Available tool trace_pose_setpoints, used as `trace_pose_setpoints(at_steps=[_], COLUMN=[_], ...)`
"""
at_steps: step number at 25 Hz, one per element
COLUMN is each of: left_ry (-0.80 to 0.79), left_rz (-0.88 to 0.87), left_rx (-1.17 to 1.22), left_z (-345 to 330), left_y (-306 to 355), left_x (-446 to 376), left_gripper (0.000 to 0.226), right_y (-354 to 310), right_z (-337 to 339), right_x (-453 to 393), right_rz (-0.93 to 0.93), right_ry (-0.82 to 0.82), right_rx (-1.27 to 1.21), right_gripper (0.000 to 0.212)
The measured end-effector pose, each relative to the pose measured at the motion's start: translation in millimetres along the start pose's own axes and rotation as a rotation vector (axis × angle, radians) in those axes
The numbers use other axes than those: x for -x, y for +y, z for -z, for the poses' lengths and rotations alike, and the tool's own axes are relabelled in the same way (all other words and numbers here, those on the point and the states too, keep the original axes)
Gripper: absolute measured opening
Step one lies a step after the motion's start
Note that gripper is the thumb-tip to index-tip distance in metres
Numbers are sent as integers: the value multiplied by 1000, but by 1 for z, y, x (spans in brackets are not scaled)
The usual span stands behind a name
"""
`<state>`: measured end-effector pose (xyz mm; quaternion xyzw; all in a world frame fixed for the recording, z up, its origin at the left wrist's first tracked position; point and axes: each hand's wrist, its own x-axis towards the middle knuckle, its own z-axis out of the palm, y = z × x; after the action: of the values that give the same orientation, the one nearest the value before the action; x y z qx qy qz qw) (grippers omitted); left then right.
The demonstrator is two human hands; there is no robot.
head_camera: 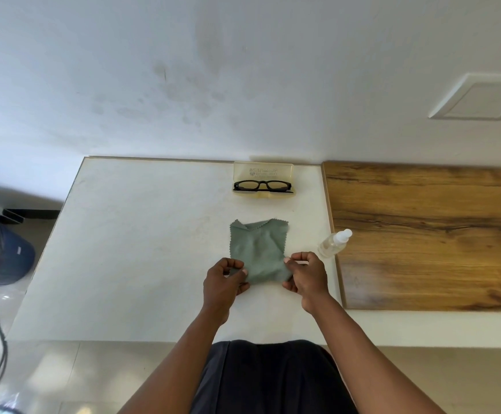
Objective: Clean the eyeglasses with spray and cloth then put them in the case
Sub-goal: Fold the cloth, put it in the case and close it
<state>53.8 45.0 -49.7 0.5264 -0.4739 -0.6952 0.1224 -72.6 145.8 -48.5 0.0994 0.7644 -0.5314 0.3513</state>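
Your white bench (141, 249) fills the middle of the view, its far edge against a pale wall (243, 70). A wood-grain board (428, 234) lies on the right part of the bench. Left of the bench, on the floor, sits a dark blue bag (7, 258).

On the bench in front of you lies the grey-green cloth (256, 249), loosely folded with its zigzag edges showing at the far end. Your left hand (223, 283) pinches the cloth's near left corner between thumb and curled fingers. Your right hand (306, 279) pinches the near right corner in the same way, fingers curled over the edge.

Beyond the cloth, near the wall, the yellowish translucent case (263, 170) lies open, its lid tilted back towards the wall. The black-framed eyeglasses (262, 185) rest in the case, lenses facing you, well apart from both hands.

The small clear spray bottle (334, 243) with a white cap lies tilted on its side just beside the board's left edge, near your right hand but not touching it.
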Motion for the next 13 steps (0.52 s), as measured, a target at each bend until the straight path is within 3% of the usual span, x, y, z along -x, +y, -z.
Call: trace_pose_setpoints(at_steps=[4,8,11,13], left_ry=[65,105,95,101], left_rz=[-12,-40,-79,-91], left_rx=[-99,-288,-512,-777], left_z=[1,3,5,8], left_y=[-1,-2,0,4], left_x=[6,6,7,9], left_gripper=[9,8,7,18], right_y=[6,13,18,17], right_z=[5,8,7,8], right_x=[9,11,10,11], right_rz=[91,247,338,362], right_ry=[-60,-29,-8,15], right_rx=[87,354,540,660], right_gripper=[12,10,11,4])
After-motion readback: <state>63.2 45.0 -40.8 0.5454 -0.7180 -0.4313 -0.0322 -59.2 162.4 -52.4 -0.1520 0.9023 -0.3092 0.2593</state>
